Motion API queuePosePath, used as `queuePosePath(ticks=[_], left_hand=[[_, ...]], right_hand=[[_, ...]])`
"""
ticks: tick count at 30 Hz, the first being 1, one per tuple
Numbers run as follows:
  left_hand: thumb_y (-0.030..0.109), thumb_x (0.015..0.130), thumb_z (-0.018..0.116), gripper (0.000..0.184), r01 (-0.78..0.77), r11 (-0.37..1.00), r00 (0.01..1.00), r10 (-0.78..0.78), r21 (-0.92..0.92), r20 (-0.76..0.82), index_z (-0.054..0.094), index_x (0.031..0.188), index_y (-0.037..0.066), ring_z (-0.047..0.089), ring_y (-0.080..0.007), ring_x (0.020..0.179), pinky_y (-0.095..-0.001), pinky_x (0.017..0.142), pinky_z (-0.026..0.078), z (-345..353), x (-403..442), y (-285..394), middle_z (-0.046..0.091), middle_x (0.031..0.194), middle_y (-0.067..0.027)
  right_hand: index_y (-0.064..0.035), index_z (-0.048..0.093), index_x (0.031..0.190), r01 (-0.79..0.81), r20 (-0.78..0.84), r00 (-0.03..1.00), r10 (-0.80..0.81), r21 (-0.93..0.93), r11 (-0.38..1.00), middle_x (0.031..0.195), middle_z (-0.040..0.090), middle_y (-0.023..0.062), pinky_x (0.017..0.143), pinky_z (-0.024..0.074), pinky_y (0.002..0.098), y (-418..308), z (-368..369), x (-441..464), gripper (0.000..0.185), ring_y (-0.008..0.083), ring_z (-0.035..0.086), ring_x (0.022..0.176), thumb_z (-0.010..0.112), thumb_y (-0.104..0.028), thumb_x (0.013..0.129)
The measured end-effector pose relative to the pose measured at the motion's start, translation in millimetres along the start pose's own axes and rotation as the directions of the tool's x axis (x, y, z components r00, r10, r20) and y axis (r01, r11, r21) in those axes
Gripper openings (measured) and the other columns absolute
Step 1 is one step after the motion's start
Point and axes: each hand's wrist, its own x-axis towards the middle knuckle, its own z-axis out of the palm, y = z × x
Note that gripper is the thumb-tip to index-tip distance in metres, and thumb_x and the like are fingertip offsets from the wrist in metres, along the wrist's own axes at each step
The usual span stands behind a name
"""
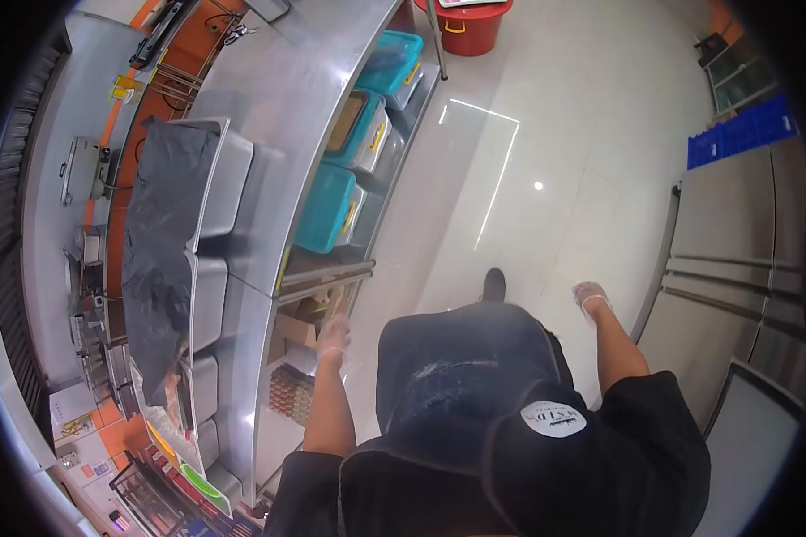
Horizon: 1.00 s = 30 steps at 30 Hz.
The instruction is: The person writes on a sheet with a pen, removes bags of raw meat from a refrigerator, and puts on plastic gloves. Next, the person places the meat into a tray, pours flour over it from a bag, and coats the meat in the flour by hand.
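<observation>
Walking step, probably. Left hand [333,340] beside table [295,89], grip unclear; right hand [591,298] loosely open. Next stride needs sure footing.

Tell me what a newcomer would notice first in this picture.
Likely the wrinkled black sheet draped across grey metal pans at left. Next, perhaps, the rectangular white bins with teal lids beneath the silver metal counter, and the round red tub at the top. Then the clear-gloved left hand beside the counter and right hand against the pale glossy floor.
</observation>
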Motion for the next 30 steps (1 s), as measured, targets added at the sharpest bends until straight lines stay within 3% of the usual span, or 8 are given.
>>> queuePosePath(ticks=[5, 8, 11, 13, 18, 21, 24, 30], left_hand=[[0.032, 0.097, 0.061, 0.041, 0.054, 0.929, 0.985, 0.011, -0.365, 0.173, 0.055, 0.129, 0.007, 0.065, -0.0196, 0.1, -0.0326, 0.079, 0.052, 63, 56, 136, 0.067, 0.113, -0.0044], [0.028, 0.099, 0.059, 0.038, 0.12, 0.911, 0.971, -0.024, -0.395, 0.239, 0.055, 0.129, 0.006, 0.064, -0.0213, 0.108, -0.0322, 0.085, 0.051, 100, 133, 196, 0.065, 0.119, -0.0055], [0.024, 0.099, 0.057, 0.029, 0.314, 0.691, 0.938, -0.12, -0.651, 0.326, 0.058, 0.122, 0.005, 0.064, -0.0212, 0.104, -0.0314, 0.084, 0.053, 147, 236, 245, 0.066, 0.113, -0.0065], [0.023, 0.096, 0.062, 0.025, 0.395, 0.361, 0.916, -0.088, -0.845, 0.391, 0.061, 0.115, 0.007, 0.065, -0.0208, 0.101, -0.0355, 0.083, 0.057, 183, 325, 247, 0.066, 0.112, -0.0072], [0.035, 0.1, 0.054, 0.04, 0.086, 0.251, 0.953, 0.262, -0.964, 0.153, 0.056, 0.124, 0.003, 0.059, -0.0301, 0.116, -0.0432, 0.106, 0.047, 253, 499, 271, 0.059, 0.126, -0.015], [0.036, 0.101, 0.05, 0.038, -0.334, 0.933, 0.937, 0.314, -0.133, -0.151, 0.061, 0.118, 0.003, 0.06, -0.0335, 0.111, -0.0447, 0.1, 0.048, 268, 506, 339, 0.062, 0.119, -0.0175], [0.037, 0.101, 0.046, 0.04, -0.308, 0.719, 0.822, 0.531, 0.623, -0.206, 0.066, 0.112, 0.004, 0.062, -0.0369, 0.106, -0.0463, 0.095, 0.049, 263, 522, 361, 0.065, 0.112, -0.0199], [0.034, 0.102, 0.041, 0.043, -0.166, 0.359, 0.783, 0.614, 0.919, -0.099, 0.072, 0.107, 0.005, 0.065, -0.0385, 0.101, -0.0452, 0.089, 0.051, 232, 514, 329, 0.069, 0.106, -0.0225]], right_hand=[[-0.0076, 0.072, 0.101, 0.209, -0.084, 0.961, -0.262, -0.397, 0.894, 0.09, 0.071, 0.01, 0.075, 0.054, 0.0372, 27, 2, 79, 0.025, 0.0237, 0.067, 0.083, 0.052, -0.011, 0.086], [-0.0081, 0.07, 0.099, -0.092, -0.047, 0.984, 0.174, 0.702, 0.706, 0.085, 0.067, 0.006, 0.065, 0.0515, 0.0318, -35, -49, 72, 0.021, 0.0172, 0.062, 0.073, 0.054, -0.01, 0.087], [-0.0054, 0.068, 0.101, -0.175, 0.046, 0.955, 0.294, 0.886, 0.429, 0.089, 0.067, 0.0061, 0.066, 0.05, 0.0281, -100, -112, 88, 0.02, 0.0145, 0.061, 0.076, 0.052, -0.016, 0.094], [-0.0066, 0.067, 0.099, -0.186, 0.026, 0.937, 0.35, 0.881, 0.434, 0.084, 0.064, 0.0044, 0.064, 0.049, 0.0276, -157, -158, 117, 0.022, 0.0129, 0.059, 0.072, 0.054, -0.024, 0.097], [-0.0064, 0.064, 0.103, -0.029, 0.009, 0.999, 0.031, 0.691, 0.723, 0.091, 0.064, 0.0031, 0.074, 0.0502, 0.0321, -245, -201, 293, 0.029, 0.0157, 0.06, 0.081, 0.055, -0.034, 0.1], [-0.0058, 0.063, 0.111, 0.141, -0.045, 0.987, -0.157, 0.718, 0.682, 0.101, 0.065, 0.0046, 0.08, 0.0502, 0.0323, -283, -168, 431, 0.031, 0.0162, 0.061, 0.089, 0.053, -0.034, 0.101], [-0.0047, 0.062, 0.11, 0.176, -0.06, 0.977, -0.206, 0.774, 0.608, 0.1, 0.065, 0.0071, 0.083, 0.0482, 0.0372, -377, -179, 518, 0.034, 0.021, 0.061, 0.092, 0.046, -0.034, 0.101], [-0.0058, 0.066, 0.105, 0.078, 0.093, 0.952, -0.291, 0.847, 0.525, 0.092, 0.066, 0.0056, 0.079, 0.0485, 0.0329, -510, -194, 581, 0.028, 0.0177, 0.061, 0.084, 0.058, -0.029, 0.093]])
